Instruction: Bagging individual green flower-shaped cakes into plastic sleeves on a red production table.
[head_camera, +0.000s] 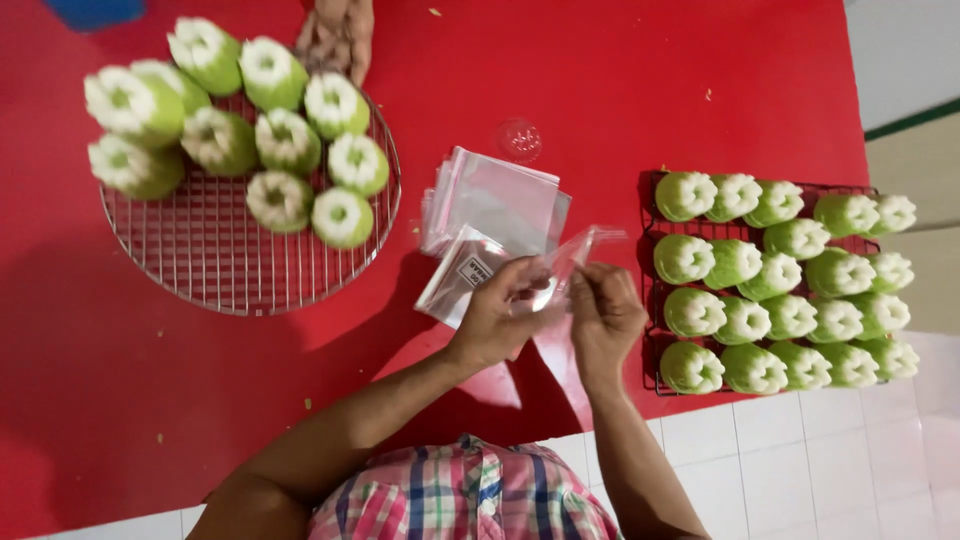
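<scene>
- Both hands meet over the red table (620, 90), working one clear plastic bag (572, 258) between them.
- Risk as I read it: the film is thin and slippery, so the two layers may not part and the bag could slide out of the pinch.
- The left hand (497, 315) is curled nearly closed, thumb and fingertips pinching the bag's lower edge.
- The right hand (605, 312) is curled much the same, fingertips nipping the film just beside the left thumb; I can't tell whether it has one layer or both.
- The bag sticks up and away from the fingertips, tilted toward the right hand's side.
- Just beyond the left hand lies the stack of clear bags (492, 205); a nudge from the knuckles could scatter it.
- Close outside the right hand sits the rectangular rack (648, 345) of green-and-white cakes; a stray wrist could clip the nearest one.
- The round wire rack (215, 270) of cakes lies well off to the left hand's side.
</scene>
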